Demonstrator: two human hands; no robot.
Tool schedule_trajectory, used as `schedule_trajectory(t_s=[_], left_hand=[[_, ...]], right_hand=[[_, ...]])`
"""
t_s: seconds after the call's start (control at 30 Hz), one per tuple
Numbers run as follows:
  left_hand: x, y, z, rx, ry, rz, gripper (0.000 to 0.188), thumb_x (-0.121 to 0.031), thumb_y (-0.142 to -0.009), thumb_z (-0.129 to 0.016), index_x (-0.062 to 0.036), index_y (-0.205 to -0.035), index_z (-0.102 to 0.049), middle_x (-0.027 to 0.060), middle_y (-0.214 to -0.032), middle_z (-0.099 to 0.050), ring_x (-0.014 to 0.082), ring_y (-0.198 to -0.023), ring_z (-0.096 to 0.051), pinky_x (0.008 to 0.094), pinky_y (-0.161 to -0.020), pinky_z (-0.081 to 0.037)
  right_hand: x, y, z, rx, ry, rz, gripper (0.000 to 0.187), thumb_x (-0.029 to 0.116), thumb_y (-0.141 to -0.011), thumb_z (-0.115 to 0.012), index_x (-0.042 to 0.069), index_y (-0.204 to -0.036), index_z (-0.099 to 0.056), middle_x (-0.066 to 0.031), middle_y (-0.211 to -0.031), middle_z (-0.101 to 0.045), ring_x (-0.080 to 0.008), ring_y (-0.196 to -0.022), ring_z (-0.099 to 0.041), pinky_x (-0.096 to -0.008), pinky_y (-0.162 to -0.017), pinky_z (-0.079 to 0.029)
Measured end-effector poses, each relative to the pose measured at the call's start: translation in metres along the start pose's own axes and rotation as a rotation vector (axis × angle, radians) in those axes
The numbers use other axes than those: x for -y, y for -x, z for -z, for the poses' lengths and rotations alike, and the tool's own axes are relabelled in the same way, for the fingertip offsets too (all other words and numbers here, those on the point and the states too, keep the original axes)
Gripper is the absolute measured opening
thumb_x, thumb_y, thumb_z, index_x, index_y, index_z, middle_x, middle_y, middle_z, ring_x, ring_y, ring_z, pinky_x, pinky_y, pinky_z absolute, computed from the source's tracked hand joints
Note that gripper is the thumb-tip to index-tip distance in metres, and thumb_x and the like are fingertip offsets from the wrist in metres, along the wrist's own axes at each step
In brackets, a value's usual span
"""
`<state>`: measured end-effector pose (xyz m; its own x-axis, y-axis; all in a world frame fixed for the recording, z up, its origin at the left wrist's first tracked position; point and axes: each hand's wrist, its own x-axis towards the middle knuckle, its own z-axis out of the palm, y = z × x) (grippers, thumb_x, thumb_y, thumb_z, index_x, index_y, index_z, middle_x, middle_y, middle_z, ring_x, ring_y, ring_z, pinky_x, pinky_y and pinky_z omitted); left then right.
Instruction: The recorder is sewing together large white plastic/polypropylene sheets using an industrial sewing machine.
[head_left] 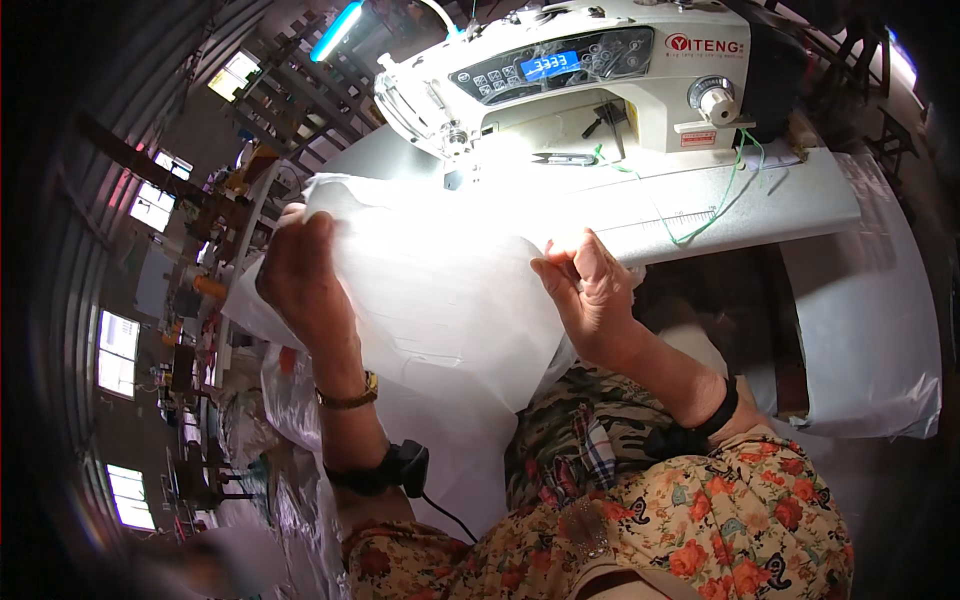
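Sheet (440, 310), white, runs toward six o'clock, with the sewing machine (680, 60) at one; fingers of the left hand (308, 268) grip its ten-o'clock corner, while the right hand's (597, 302) seemingly pinch its two-o'clock edge.

Glare hides part of the white sheet (450, 300) near the sewing machine (645, 80).

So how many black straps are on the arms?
2: the left strap is around the left forearm, below the gold watch in the picture; the right strap is around the right forearm, near the floral clothing. Clothing could hide more.
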<state>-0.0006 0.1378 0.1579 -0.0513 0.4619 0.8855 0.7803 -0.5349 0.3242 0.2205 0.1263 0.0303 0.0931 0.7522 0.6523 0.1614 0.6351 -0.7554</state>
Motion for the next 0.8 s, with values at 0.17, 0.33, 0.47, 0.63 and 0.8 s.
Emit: schedule_trajectory(t_s=[0.17,0.33,0.47,0.63,0.8], left_hand=[[-0.014,0.007,0.007,0.074,-0.061,-0.124,0.019,-0.016,-0.093,-0.062,-0.0006,-0.081,-0.063,0.0089,-0.08,-0.066,0.0198,-0.067,-0.062,0.0322,-0.065,-0.048],[-0.024,0.016,0.001,-0.027,-0.123,-0.428,0.018,-0.02,-0.092,-0.064,-0.0031,-0.085,-0.061,0.0111,-0.078,-0.065,0.0261,-0.062,-0.062,0.0335,-0.061,-0.048],[-0.033,0.007,-0.005,0.034,-0.025,-0.453,0.02,-0.018,-0.093,-0.063,-0.0026,-0.082,-0.058,0.0093,-0.072,-0.062,0.0236,-0.057,-0.057,0.032,-0.057,-0.045],[-0.027,-0.016,-0.012,0.27,0.249,0.076,0.022,-0.013,-0.094,-0.064,0.0005,-0.078,-0.06,-0.0018,-0.063,-0.05,0.0023,-0.06,-0.038,0.0238,-0.051,-0.032],[0.001,0.046,-0.048,0.532,0.464,0.411,0.024,-0.016,-0.097,-0.062,0.0026,-0.082,-0.066,-0.0076,-0.068,-0.05,0.0026,-0.063,-0.041,0.0222,-0.053,-0.035]], right_hand=[[-0.007,-0.001,0.004,-0.076,0.09,0.13,0.021,0.0,-0.089,-0.064,-0.006,-0.107,-0.054,-0.019,-0.087,-0.059,-0.0331,-0.078,-0.065,-0.0379,-0.066,-0.054],[-0.007,-0.004,0.02,-0.01,0.268,0.153,0.028,0.003,-0.089,-0.063,-0.006,-0.115,-0.058,-0.0185,-0.092,-0.057,-0.0348,-0.076,-0.061,-0.0388,-0.066,-0.052],[-0.009,0.0,0.027,0.08,0.285,0.154,0.018,0.005,-0.09,-0.063,-0.004,-0.105,-0.06,-0.018,-0.092,-0.057,-0.0334,-0.073,-0.06,-0.038,-0.064,-0.05],[0.007,0.004,0.041,0.305,-0.153,-0.042,0.011,0.009,-0.096,-0.057,0.0,-0.091,-0.054,-0.0044,-0.082,-0.055,-0.0168,-0.072,-0.057,-0.0284,-0.066,-0.045],[0.013,0.049,0.08,0.585,-0.66,-0.516,0.016,0.014,-0.101,-0.053,0.0,-0.092,-0.056,0.0041,-0.079,-0.053,-0.0032,-0.082,-0.049,-0.0208,-0.069,-0.041]])
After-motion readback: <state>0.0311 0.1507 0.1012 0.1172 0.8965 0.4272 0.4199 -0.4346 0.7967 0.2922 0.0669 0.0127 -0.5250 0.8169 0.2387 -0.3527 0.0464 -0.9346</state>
